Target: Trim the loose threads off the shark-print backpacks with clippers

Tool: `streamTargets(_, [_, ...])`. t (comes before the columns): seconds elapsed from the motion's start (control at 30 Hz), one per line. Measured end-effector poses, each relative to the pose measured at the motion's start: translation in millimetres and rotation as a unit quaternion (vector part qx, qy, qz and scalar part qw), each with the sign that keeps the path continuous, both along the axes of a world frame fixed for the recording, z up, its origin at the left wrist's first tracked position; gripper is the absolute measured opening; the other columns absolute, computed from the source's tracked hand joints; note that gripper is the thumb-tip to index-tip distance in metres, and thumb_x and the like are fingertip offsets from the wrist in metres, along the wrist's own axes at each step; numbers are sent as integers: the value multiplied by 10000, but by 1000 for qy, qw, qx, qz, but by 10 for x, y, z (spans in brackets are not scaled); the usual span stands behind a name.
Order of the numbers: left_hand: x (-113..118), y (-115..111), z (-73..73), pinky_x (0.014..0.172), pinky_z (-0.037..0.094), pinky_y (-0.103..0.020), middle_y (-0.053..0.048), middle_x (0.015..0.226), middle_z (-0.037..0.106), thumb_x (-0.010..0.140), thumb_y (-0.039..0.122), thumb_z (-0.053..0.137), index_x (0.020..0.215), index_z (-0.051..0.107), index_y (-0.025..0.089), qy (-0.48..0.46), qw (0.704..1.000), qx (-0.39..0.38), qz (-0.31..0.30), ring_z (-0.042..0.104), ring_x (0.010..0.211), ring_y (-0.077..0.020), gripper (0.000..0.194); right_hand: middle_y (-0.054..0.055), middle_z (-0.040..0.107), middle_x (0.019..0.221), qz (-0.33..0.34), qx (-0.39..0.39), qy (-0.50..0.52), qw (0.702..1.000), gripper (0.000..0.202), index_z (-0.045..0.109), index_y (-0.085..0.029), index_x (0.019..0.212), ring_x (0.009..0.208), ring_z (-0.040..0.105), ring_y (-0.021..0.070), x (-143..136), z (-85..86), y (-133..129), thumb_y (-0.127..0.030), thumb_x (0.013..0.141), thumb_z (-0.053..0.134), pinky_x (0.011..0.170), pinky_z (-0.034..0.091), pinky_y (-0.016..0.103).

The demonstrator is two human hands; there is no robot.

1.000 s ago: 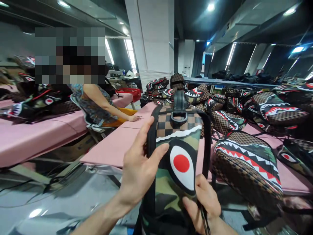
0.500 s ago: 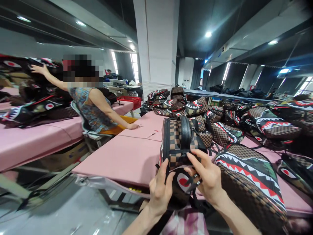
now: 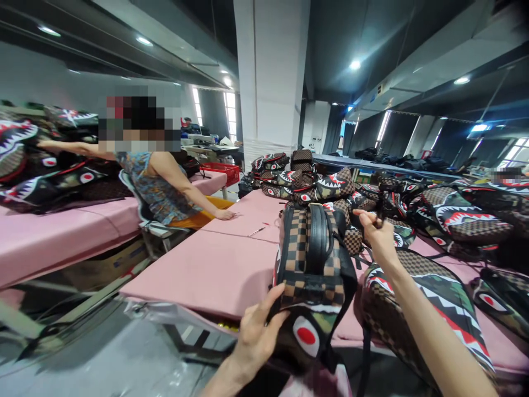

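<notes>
Left hand [image 3: 258, 325] pinches the near left side of the checkered bag [image 3: 314, 284]. Right hand [image 3: 378, 234], fingers half-curled, now off the bag; contents unclear.

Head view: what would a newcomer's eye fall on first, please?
Probably the red-and-white eye on the checkered bag at lower centre, held by the left hand. Next, the jagged teeth on the bags piled across the pink table to its right. At left, a seated co-worker holds one arm out toward more bags.
</notes>
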State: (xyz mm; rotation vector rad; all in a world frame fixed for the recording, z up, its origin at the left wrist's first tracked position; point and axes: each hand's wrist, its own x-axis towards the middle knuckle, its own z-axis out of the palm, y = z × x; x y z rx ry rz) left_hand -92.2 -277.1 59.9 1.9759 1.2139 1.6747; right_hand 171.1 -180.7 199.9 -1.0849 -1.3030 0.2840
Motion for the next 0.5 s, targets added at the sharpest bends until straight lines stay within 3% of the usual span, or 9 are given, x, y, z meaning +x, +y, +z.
streamTargets(0.1, [-520,253,171,725,571,-279,-47,987,700,745,333,602,1136,593,234,-34,990,-108,-85,668,857,-199,404,39,667,699,86,-63,-45,993,433,712,-128,908,735,601,205,39,36,223,-498,726,581,670,472,318])
streamTargets(0.17, [-831,502,403,726,570,-325,-71,952,705,691,374,651,1096,617,211,-53,982,-150,-103,665,847,-228,437,43,672,700,142,-102,-82,981,446,718,-127,865,736,612,216,-2,-38,221,-525,744,561,679,475,326])
streamTargets(0.23, [-1011,744,690,797,545,-372,-99,997,691,659,412,674,1078,621,178,-54,982,-161,-87,648,906,-251,483,53,679,723,148,-97,-88,980,449,718,-134,857,760,621,226,-92,-169,137,-528,789,514,701,479,340])
streamTargets(0.3, [-1022,902,968,888,493,-410,-122,1075,659,672,454,644,1066,617,142,-49,987,-148,-28,616,989,-263,503,60,689,807,117,-52,-75,989,419,712,-156,881,821,624,227,-208,-306,25,-500,832,477,748,478,347])
streamTargets(0.37, [-883,919,1177,926,461,-421,-122,1092,645,732,478,563,1058,608,133,-52,992,-101,60,605,1006,-253,477,60,687,911,88,-5,-75,993,355,700,-184,909,890,618,217,-320,-413,-73,-450,857,472,802,472,346])
streamTargets(0.43, [-665,803,1279,949,441,-416,-96,1073,645,805,444,478,1061,596,160,-28,990,-12,135,597,1007,-231,401,60,680,962,68,32,-82,994,295,689,-201,927,911,619,202,-399,-488,-145,-394,873,473,818,478,342])
streamTargets(0.5, [-472,630,1272,1000,389,-432,-65,1070,642,816,394,494,1059,597,204,68,977,109,171,539,1092,-242,325,64,677,968,52,80,-86,992,255,682,-205,937,906,625,189,-439,-548,-211,-319,891,459,807,498,338])
